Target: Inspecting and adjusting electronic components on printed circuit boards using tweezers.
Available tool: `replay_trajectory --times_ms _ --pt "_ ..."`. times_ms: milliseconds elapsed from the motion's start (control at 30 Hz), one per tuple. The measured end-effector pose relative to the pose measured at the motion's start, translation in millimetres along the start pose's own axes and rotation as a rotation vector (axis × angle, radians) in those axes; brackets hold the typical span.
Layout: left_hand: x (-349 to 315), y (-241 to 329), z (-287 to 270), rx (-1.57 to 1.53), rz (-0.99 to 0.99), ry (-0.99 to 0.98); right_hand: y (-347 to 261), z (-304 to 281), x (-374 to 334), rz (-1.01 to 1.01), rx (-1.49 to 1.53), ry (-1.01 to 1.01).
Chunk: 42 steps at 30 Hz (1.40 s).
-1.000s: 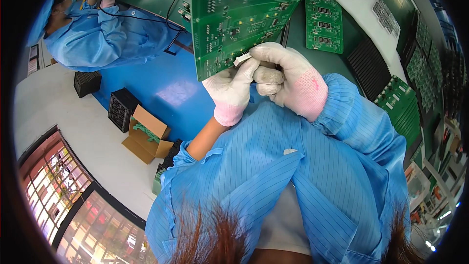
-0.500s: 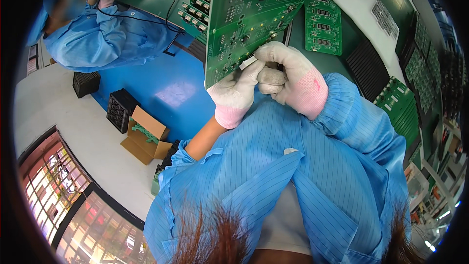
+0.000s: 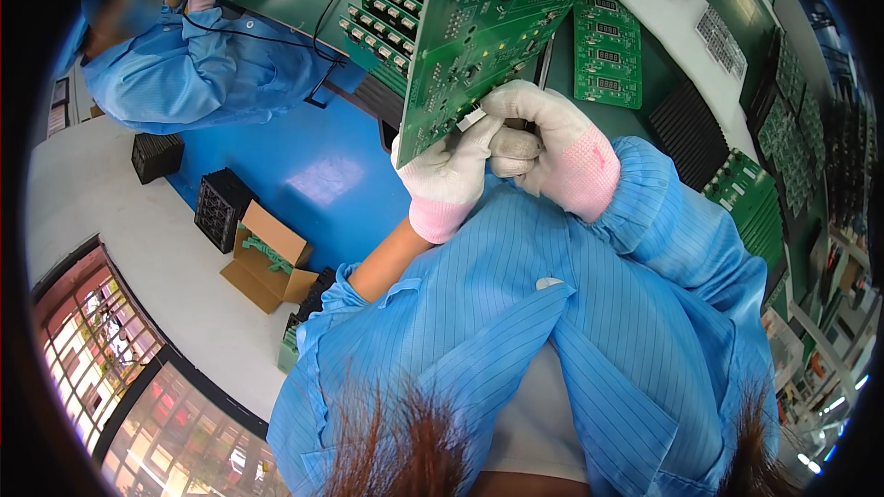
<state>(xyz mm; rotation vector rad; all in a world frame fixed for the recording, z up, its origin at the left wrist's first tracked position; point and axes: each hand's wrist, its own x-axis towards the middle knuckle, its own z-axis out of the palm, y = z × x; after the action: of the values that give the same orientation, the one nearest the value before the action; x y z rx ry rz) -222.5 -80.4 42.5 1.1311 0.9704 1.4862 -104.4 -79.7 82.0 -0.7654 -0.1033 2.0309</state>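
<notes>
A large green circuit board (image 3: 493, 32) stands tilted in front of me, dotted with small parts. Gloved in white with a pink cuff, my left hand (image 3: 444, 177) grips its lower edge, with most of its fingers behind the board. A small white connector (image 3: 471, 119) sits at that edge, touching the fingertips. My right hand (image 3: 551, 140), gloved the same way, is closed, its thumb and forefinger pinched at the board's edge beside the connector. The fingertips partly hide what they press on.
Green boards with small displays (image 3: 608, 51) lie on the bench to the right, near a white sheet (image 3: 668, 28) with small parts, a black rack (image 3: 692, 124) and stacked boards (image 3: 748, 202). A board with rows of components (image 3: 387, 18) is behind. A co-worker (image 3: 184, 74) works far left; an open carton (image 3: 262, 267) stands below.
The board and my left hand have shifted slightly to the right, and the board has turned a little. Both hands keep their grip near the white connector.
</notes>
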Motion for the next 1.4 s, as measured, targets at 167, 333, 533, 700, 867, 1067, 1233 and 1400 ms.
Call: replay_trajectory --times_ms 167,333,533,700,867,1067,1233,1400 --pt "1 2 1 0.009 -0.038 0.038 -1 3 1 0.013 -0.001 0.005" --pt "3 -3 -1 0.033 -0.028 0.036 -1 2 1 0.023 0.021 -0.016" --pt "3 -6 0 0.075 0.067 0.007 -3 2 1 0.005 0.009 -0.016" --pt "2 -7 2 0.053 0.049 0.013 -4 1 1 0.019 -0.003 0.011" --pt "6 -7 2 0.059 0.028 0.013 -5 -1 4 0.028 0.018 0.003" --pt "1 -8 -3 0.089 0.026 -0.013 -4 -1 2 0.015 -0.044 -0.008" --pt "1 4 2 -0.036 -0.067 0.047 0 6 -3 -0.027 -0.088 -0.001" --pt "13 6 -2 -0.234 -0.208 -0.027 -11 11 -25 -0.116 -0.301 0.153"
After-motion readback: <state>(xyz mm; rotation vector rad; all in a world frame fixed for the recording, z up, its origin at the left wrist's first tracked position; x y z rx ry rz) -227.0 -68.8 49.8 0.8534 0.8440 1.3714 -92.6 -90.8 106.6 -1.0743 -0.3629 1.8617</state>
